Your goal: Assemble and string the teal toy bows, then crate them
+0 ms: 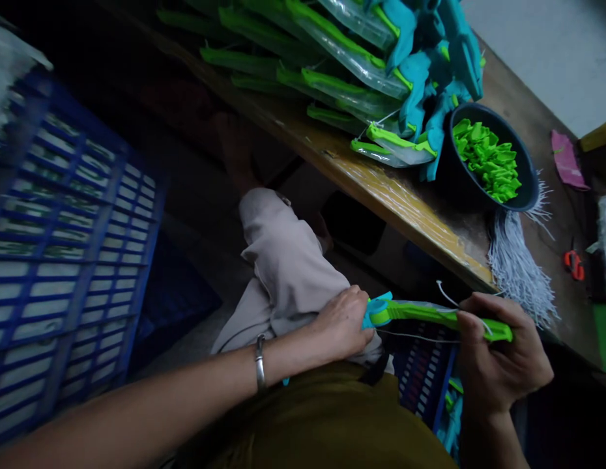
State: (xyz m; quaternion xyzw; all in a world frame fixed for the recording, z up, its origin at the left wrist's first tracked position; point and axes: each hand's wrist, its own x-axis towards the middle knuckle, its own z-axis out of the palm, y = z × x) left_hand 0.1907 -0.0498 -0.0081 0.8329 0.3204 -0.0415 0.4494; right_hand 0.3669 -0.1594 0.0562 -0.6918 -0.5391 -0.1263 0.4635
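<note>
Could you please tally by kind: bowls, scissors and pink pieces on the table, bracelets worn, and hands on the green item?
Bowl: 1
Scissors: 1
Pink piece: 1
Bracelet: 1
Hands on the green item (left hand, right hand): 2
Total: 6

- My feed shows a silver-coloured metal band bracelet [260,362] on the left wrist [276,357].
- I see an olive-brown cloth top [322,423].
- I see creased, pale grey-beige cloth trousers [293,254].

Dim light. Wooden tbl [564,218] w/ yellowish front edge [405,220]; pale wall [542,58] bhd; flr [198,195] mostly dk.
</note>
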